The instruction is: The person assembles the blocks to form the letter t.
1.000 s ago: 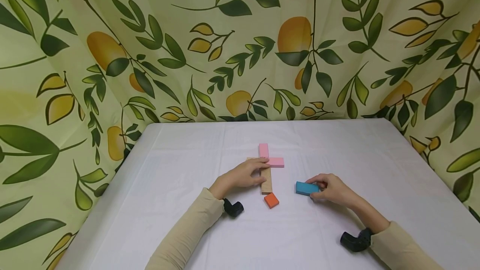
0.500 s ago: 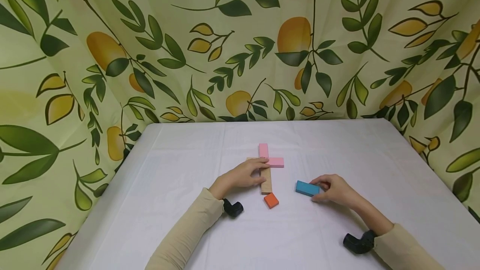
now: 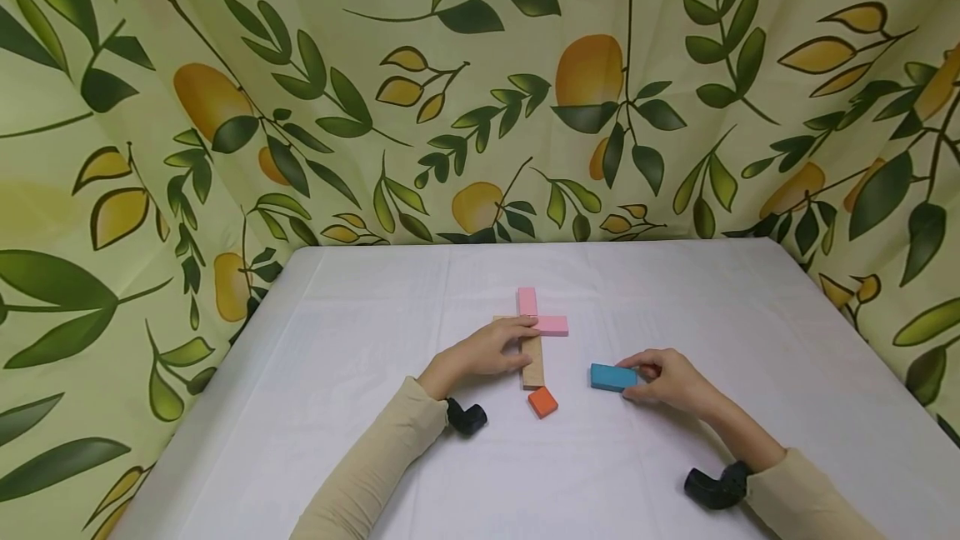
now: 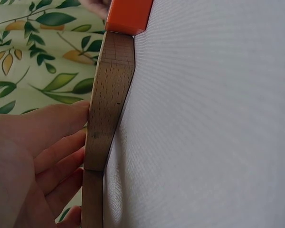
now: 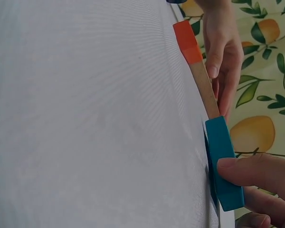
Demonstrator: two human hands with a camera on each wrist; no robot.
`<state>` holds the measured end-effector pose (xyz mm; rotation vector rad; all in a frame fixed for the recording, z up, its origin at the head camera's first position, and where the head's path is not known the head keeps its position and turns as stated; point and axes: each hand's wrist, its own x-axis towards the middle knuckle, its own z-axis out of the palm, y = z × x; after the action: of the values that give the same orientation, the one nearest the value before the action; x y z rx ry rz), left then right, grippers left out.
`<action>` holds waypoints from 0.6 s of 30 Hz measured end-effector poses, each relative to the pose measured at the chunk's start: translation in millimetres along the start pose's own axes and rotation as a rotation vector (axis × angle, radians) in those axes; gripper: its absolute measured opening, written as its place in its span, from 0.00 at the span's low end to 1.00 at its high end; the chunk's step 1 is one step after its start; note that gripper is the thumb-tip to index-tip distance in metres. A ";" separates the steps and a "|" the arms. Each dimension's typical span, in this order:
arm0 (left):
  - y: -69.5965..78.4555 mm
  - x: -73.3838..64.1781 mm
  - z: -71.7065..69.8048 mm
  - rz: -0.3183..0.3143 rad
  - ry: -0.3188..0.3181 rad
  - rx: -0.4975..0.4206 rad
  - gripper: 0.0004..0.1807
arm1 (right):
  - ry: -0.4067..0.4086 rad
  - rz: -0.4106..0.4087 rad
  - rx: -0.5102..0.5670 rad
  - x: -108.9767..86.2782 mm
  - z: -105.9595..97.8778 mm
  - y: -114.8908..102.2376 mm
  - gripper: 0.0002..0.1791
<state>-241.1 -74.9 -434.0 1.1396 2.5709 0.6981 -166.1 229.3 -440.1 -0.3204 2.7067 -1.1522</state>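
In the head view, my left hand rests over several flat blocks laid in a cross. Its thumb and fingers touch a plain wooden block, and part of another lies hidden beneath the hand. Two pink blocks show beyond the fingertips, one pointing away and one pointing right. An orange block sits at an angle against the near end of the wooden one. To the right, my right hand pinches the right end of a blue block between thumb and fingers, low over the cloth.
A white cloth covers the table. Behind it and at both sides hangs a curtain printed with leaves and fruit. Each wrist carries a black camera mount, and both sleeves are beige.
The blue block has turned slightly in my right hand's fingers, its left end swinging a little, and that hand has shifted slightly right. My left hand and the other blocks have stayed put.
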 end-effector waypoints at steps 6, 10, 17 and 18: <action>-0.2 -0.5 0.0 -0.004 -0.004 -0.002 0.26 | -0.005 0.004 0.014 2.0 1.4 -3.1 0.22; 0.2 -0.5 0.0 -0.008 -0.008 -0.006 0.26 | -0.011 0.004 0.021 2.6 2.1 -5.7 0.22; 0.7 -0.8 -0.1 -0.010 -0.002 -0.012 0.26 | -0.017 0.017 0.028 3.3 3.8 -9.4 0.21; 0.7 -0.9 -0.3 -0.010 -0.001 -0.011 0.25 | -0.018 0.015 0.029 3.7 4.2 -9.7 0.21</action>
<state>-240.1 -75.2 -433.4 1.1225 2.5672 0.7085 -167.4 218.9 -436.1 -0.3039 2.6699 -1.1772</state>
